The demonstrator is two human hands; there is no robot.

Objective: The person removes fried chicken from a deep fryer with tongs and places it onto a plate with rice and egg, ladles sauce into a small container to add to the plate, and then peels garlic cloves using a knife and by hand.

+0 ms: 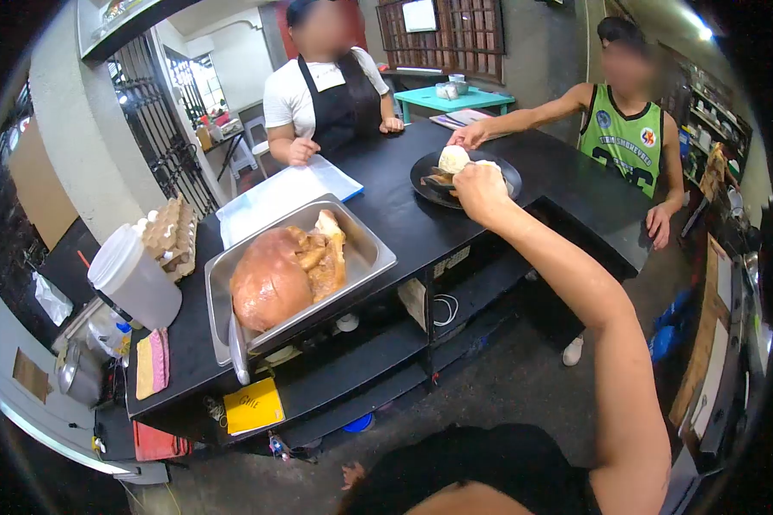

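My right hand point(483, 190) reaches over a black plate point(423, 190), its fingers closed at the food. What they grip is hidden. On the plate are a white rounded mound point(453, 160), which looks like rice, and some brown food point(438, 180). Another person's hand point(467, 136) touches the mound from the far side. A small patch of skin point(351, 475) shows beside my dark top, too little to tell whether it is my left hand or a foot. To the left, a metal tray point(378, 257) holds a large glossy brown piece of meat point(270, 279) and smaller pieces.
A knife point(239, 348) leans over the tray's near corner. White sheets point(288, 193), an egg carton point(170, 236), a lidded plastic tub point(137, 275) and a sponge point(152, 365) lie on the black counter point(386, 180). Two people stand across it. Open shelves point(361, 356) sit below.
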